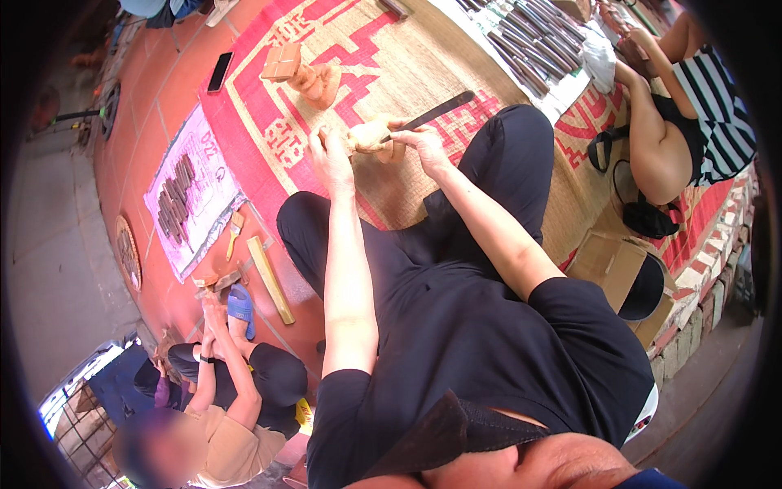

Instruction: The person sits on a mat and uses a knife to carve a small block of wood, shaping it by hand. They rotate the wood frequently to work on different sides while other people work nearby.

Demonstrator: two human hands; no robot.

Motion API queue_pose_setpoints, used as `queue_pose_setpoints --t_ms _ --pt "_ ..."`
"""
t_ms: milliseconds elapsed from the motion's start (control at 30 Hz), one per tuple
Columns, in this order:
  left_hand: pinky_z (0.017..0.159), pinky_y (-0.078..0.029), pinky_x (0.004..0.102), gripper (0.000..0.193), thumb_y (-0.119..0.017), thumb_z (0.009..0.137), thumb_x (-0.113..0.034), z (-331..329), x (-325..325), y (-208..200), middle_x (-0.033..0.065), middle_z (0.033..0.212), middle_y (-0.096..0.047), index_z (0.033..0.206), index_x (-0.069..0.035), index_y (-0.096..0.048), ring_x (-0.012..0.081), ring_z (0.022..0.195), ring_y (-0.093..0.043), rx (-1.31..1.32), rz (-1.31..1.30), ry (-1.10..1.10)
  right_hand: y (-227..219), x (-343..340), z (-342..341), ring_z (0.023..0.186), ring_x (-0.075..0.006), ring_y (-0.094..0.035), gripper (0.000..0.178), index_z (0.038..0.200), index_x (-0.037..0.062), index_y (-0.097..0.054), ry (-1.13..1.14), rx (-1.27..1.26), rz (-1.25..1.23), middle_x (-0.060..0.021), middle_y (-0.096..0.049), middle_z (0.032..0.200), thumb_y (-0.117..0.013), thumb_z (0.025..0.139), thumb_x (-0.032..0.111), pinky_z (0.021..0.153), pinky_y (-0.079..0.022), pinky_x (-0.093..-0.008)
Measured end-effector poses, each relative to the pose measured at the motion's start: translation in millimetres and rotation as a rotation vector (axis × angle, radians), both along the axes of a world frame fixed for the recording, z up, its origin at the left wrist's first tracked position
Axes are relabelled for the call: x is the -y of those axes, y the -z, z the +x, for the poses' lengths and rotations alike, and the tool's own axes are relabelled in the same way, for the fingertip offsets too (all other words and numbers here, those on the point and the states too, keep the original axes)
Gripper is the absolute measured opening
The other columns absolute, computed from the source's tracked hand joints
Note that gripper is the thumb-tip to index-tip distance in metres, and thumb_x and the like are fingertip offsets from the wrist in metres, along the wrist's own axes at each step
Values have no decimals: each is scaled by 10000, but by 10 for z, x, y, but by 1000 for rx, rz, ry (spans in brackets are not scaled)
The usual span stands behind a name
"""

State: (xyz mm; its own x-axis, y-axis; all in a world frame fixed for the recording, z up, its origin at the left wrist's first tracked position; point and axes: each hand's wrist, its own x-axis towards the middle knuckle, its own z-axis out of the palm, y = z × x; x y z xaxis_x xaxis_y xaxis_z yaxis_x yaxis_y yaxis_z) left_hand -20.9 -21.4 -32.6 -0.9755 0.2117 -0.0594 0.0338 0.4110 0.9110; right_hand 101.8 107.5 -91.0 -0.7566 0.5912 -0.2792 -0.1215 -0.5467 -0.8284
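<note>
My left hand (331, 160) is closed around one end of a pale carved wooden piece (369, 136), held above the mat in front of my knees. A long, flat, dark tool (444, 107) is gripped in my right hand (427, 148). One end of it meets the right side of the wood, while the other sticks out to the far right. It looks like a file, but its exact kind is unclear. Just beyond my left hand, a carved wooden figure (319, 85) stands on the mat beneath a squared wooden block (281, 62).
Under me lies a red and tan woven mat (383, 49). Dark carving tools (533, 41) fill a cloth at far right; several more (175, 200) lie on a sheet at left. Nearby are a phone (220, 72), brush (235, 235), wooden strip (270, 279), cardboard box (599, 259) and two seated people.
</note>
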Motion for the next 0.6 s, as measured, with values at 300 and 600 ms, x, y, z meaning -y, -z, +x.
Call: queue_pose_setpoints --t_ms 300,600 --pt "923 -394 441 488 -530 877 -400 140 -97 -195 233 1126 -509 1204 -38 -533 381 1075 -510 -71 -69 3 56 -81 13 921 -139 -616 254 1006 6 -698 -18 102 -15 -66 -694 921 -700 766 86 889 -416 -281" --pt "921 -394 435 489 -544 871 -397 110 -79 -122 228 1123 -503 1198 -35 -535 374 1083 -511 -33 -13 -13 35 -24 -15 931 -151 -619 253 1012 -2 -695 -30 21 42 -77 -695 946 -679 774 82 891 -426 -285"
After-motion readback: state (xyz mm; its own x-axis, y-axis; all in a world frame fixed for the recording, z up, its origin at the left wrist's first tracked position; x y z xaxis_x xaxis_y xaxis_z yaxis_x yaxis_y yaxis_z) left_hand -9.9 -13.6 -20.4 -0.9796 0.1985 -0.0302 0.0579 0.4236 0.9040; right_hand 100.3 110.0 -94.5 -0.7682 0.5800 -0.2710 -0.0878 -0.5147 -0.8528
